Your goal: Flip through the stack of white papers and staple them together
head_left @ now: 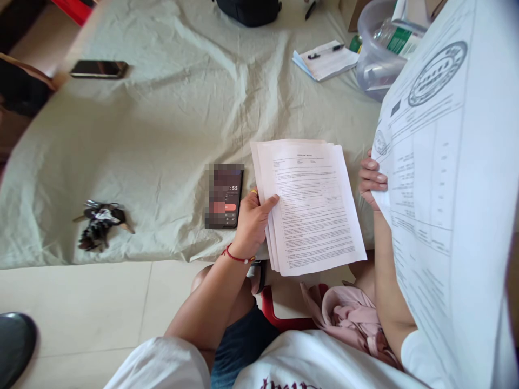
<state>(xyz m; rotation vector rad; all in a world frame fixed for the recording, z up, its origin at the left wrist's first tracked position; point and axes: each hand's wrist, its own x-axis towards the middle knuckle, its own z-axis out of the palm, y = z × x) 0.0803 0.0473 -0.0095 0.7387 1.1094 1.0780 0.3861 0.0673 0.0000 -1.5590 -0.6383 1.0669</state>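
Observation:
My left hand (253,219) grips the left edge of a small stack of printed papers (314,210), thumb on top and the other fingers mostly hidden beneath. The sheets are slightly fanned, and small lines of text cover the top page. At the right, my right hand (372,181) has its fingers curled over the edge of a large printed sheet (450,173) with round stamps on it. This sheet is raised close to the camera and hides part of my right arm. Just left of my left hand lies a phone (231,197) with its screen lit, partly blurred out.
A cloth-covered table (162,135) bears a bunch of keys (101,221), another phone (99,69), and a notepad (330,60) with a pen (324,52). A translucent tub (371,59) holds a bottle. At the back sits a black bag (248,11). Pink cloth (348,313) lies by my lap.

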